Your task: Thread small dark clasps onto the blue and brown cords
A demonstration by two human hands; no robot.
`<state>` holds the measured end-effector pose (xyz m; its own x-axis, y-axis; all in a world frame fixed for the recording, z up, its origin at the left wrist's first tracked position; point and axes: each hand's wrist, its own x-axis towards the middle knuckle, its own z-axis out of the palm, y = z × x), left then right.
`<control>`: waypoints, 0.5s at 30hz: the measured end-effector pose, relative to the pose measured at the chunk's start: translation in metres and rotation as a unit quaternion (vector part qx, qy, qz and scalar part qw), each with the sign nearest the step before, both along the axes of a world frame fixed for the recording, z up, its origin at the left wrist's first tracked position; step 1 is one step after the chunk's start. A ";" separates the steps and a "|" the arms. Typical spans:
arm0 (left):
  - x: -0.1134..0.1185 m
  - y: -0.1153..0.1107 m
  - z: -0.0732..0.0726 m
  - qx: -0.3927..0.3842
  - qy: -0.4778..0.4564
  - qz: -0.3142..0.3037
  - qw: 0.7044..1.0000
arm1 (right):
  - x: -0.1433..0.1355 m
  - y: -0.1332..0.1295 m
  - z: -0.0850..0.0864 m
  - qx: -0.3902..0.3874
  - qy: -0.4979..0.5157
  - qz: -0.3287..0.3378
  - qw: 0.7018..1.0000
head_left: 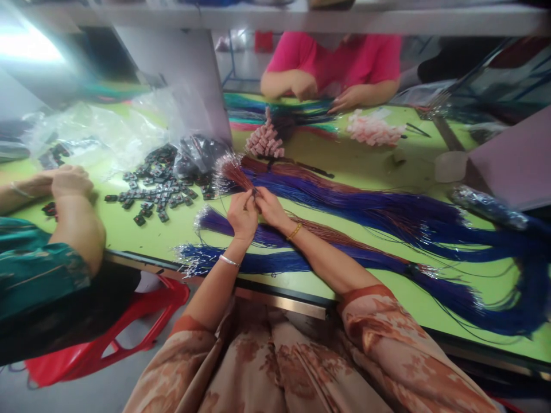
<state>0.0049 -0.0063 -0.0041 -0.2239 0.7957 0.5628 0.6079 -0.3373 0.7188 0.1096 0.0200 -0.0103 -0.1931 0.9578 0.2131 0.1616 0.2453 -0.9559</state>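
My left hand (243, 215) and my right hand (273, 209) meet above the table, fingertips pinched together on a bundle of brown wires (241, 176). Its metal-tipped ends fan out to the upper left of my fingers. Exactly how each fingertip sits on the wires is too small to make out. Under my wrists lie a purple wire bundle (212, 219) and a blue wire bundle (275, 261), their silvery tips toward the left. Just beyond my hands, a long bundle of blue and purple wires (370, 206) stretches to the right, with brown wires along its back.
Many small black connectors (159, 183) are heaped at left beside clear plastic bags (112, 137). A co-worker's hands (71, 180) rest at far left; a person in pink (331, 63) works opposite. Pink connectors (266, 139) stand beyond my hands. A shelf (275, 20) crosses overhead.
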 end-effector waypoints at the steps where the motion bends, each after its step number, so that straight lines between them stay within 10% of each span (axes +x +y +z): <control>1: 0.000 0.000 0.001 -0.005 -0.001 -0.005 1.000 | 0.000 0.000 0.000 0.008 -0.017 -0.004 1.000; 15: -0.034 0.011 0.005 -0.099 0.083 -0.118 0.985 | 0.000 -0.004 0.007 -0.002 -0.025 0.059 0.998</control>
